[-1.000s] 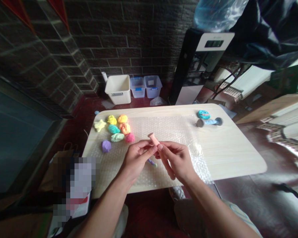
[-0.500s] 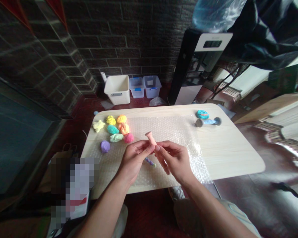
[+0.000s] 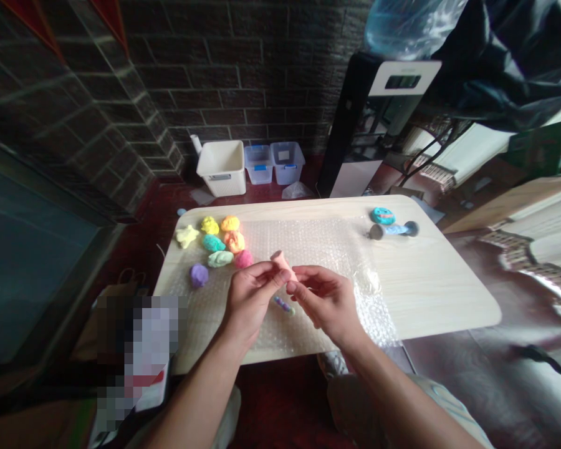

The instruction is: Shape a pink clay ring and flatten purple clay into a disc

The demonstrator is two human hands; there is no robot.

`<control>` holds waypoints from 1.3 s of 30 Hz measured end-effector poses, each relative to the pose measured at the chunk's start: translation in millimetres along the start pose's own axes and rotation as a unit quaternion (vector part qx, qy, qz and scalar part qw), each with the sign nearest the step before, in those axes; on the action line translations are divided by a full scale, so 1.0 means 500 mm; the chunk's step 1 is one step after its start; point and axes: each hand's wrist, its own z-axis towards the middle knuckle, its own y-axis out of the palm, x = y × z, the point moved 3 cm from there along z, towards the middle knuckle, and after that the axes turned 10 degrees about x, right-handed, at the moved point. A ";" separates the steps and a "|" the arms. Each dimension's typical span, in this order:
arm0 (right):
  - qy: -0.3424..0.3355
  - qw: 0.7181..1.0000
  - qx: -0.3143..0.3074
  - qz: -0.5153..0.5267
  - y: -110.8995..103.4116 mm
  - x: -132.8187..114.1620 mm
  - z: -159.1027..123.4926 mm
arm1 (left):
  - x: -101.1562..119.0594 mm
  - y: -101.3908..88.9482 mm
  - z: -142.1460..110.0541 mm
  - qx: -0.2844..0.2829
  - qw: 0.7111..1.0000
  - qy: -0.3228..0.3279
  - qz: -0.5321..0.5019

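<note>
Between both hands, above the bubble wrap (image 3: 303, 240), is a small peach-pink piece of modelling clay (image 3: 284, 264) with a flared upper end. My left hand (image 3: 252, 296) pinches it from the left, thumb on top. On its other side, my right hand (image 3: 328, 302) has thumb and fingers closed at its lower end. Below them a short purple-and-green beaded-looking strip (image 3: 284, 305) lies on the wrap, partly hidden by the hands. To the left sit several clay lumps, among them a purple one (image 3: 199, 275), a pink one (image 3: 244, 259) and a teal one (image 3: 212, 243).
At the table's (image 3: 449, 280) far right lie a blue clay disc (image 3: 383, 216) and a blue dumbbell-shaped piece (image 3: 394, 231) with grey ends. Beyond the far edge stand a white bin (image 3: 222, 168), two clear boxes (image 3: 287, 163) and a water dispenser (image 3: 359, 125).
The peach clay has tilted slightly further left and sits a little lower. My right thumb has shifted down along its lower end, and the right fingers have drawn in.
</note>
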 end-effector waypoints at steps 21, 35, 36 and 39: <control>0.063 0.997 -0.029 0.037 0.004 -0.010 0.000 | -0.005 0.005 -0.005 -0.059 0.995 -0.070 -0.039; 0.051 0.998 -0.034 0.026 0.005 -0.003 0.001 | -0.003 0.003 0.001 -0.031 0.997 -0.046 -0.058; 0.051 0.998 -0.033 0.023 0.005 -0.002 0.000 | -0.004 0.002 0.002 -0.027 0.998 -0.039 -0.051; 0.046 0.998 -0.029 0.021 0.004 0.001 0.000 | -0.004 0.000 0.005 -0.016 0.999 -0.018 -0.035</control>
